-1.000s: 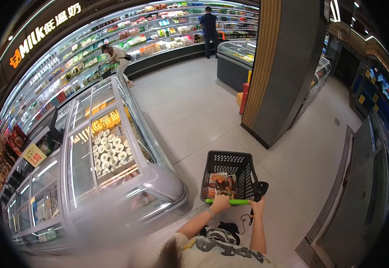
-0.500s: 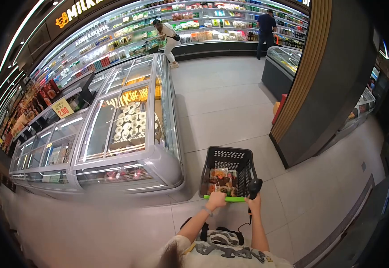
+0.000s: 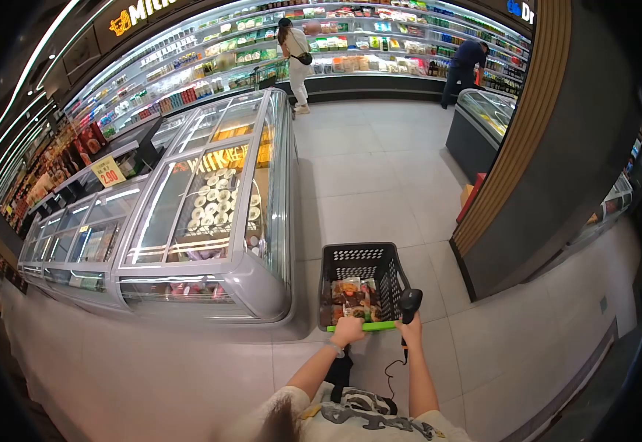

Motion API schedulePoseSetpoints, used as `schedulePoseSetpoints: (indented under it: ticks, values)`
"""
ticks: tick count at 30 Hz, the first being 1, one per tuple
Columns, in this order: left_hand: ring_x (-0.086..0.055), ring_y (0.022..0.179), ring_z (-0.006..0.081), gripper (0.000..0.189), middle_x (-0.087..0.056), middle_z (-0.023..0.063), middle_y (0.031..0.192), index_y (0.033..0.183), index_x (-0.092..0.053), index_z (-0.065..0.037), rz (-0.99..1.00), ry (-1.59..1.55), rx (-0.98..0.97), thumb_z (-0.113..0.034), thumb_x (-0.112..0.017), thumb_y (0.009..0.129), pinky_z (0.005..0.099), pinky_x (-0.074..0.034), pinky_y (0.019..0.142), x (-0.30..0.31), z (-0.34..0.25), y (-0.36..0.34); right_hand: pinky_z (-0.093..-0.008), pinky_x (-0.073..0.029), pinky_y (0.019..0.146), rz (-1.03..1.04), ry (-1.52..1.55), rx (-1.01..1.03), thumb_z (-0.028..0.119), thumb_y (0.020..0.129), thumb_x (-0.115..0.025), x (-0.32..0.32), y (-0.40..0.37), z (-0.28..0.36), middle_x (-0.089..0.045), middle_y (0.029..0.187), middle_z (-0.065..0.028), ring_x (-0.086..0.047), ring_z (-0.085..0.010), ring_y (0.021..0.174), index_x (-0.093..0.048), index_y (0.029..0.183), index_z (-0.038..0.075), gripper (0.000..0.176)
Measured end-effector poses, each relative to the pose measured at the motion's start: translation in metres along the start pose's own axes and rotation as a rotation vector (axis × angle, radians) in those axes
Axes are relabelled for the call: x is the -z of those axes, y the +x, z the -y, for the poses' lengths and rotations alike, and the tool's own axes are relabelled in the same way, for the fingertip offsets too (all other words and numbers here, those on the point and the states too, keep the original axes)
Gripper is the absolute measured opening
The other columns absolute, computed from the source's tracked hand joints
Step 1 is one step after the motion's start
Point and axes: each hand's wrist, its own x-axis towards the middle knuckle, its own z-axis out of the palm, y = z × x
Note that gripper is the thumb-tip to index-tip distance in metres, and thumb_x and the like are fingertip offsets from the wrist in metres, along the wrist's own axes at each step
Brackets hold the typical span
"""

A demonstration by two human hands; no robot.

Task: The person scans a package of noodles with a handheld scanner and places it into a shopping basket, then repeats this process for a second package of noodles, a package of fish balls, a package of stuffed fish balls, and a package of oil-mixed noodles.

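Observation:
My left hand [image 3: 348, 332] is closed around the green handle [image 3: 377, 325] of a black shopping basket [image 3: 359, 253], near the handle's left end. Packaged food [image 3: 355, 296] in clear wrapping lies at the bottom of the basket. My right hand [image 3: 410, 329], at the right end of the handle, grips an upright black handheld device [image 3: 411, 300] with a rounded head. A thin dark cable [image 3: 389, 374] curls down below that hand. Whether the right fingers also wrap the green handle is hidden.
Glass-topped chest freezers [image 3: 262, 280] stand close on the left, one with a price sign [image 3: 108, 172]. A dark pillar [image 3: 516, 199] rises on the right, near another freezer [image 3: 475, 125]. Two people, one in white [image 3: 296, 70] and one in dark clothes [image 3: 464, 66], stand at lit shelves [image 3: 365, 48].
The basket and both hands have shifted slightly left in view, and the freezers look nearer. The person in white has turned toward the shelves; the person in dark clothes now bends forward.

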Motion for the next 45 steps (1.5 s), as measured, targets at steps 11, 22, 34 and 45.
schedulePoseSetpoints:
  ticks: [11, 22, 34, 45]
  values:
    - [-0.059, 0.064, 0.0291, 0.021, -0.059, 0.0143, 0.065, 0.07, -0.06, -0.004, 0.044, -0.06, 0.078, -0.022, -0.056, 0.06, 0.0394, -0.047, 0.059, 0.034, 0.082, 0.121, -0.0336, -0.043, 0.069, 0.029, -0.02, 0.029, 0.002, 0.056, -0.066, -0.074, 0.14, 0.046, -0.059, 0.084, -0.0104, -0.057, -0.0238, 0.076, -0.044, 0.11, 0.005, 0.058]
    - [-0.059, 0.065, 0.0291, 0.024, -0.059, 0.0139, 0.065, 0.072, -0.06, -0.005, 0.067, -0.068, 0.081, -0.026, -0.057, 0.064, 0.0391, -0.046, 0.058, 0.064, 0.132, 0.242, -0.0313, -0.043, 0.063, 0.004, 0.051, 0.097, 0.002, 0.054, -0.064, -0.113, 0.261, 0.088, -0.057, 0.076, -0.0073, -0.055, -0.0204, 0.068, -0.046, 0.103, 0.003, 0.053]
    - [-0.059, 0.065, 0.0295, 0.022, -0.059, 0.0145, 0.064, 0.073, -0.061, -0.007, 0.006, -0.087, 0.147, -0.026, -0.057, 0.063, 0.0394, -0.046, 0.059, 0.09, 0.23, 0.383, -0.0299, -0.043, 0.065, 0.042, 0.013, 0.167, 0.001, 0.058, -0.062, -0.19, 0.409, 0.159, -0.057, 0.073, -0.0066, -0.055, -0.0197, 0.068, -0.046, 0.1, 0.002, 0.045]
    - [-0.059, 0.068, 0.0266, 0.026, -0.06, 0.0127, 0.069, 0.079, -0.063, -0.01, 0.056, -0.022, 0.23, -0.026, -0.059, 0.058, 0.0374, -0.046, 0.061, 0.137, 0.326, 0.515, -0.0314, -0.043, 0.066, 0.173, -0.02, 0.203, 0.003, 0.061, -0.062, -0.268, 0.551, 0.222, -0.056, 0.078, -0.009, -0.055, -0.0202, 0.072, -0.045, 0.104, 0.002, 0.046]
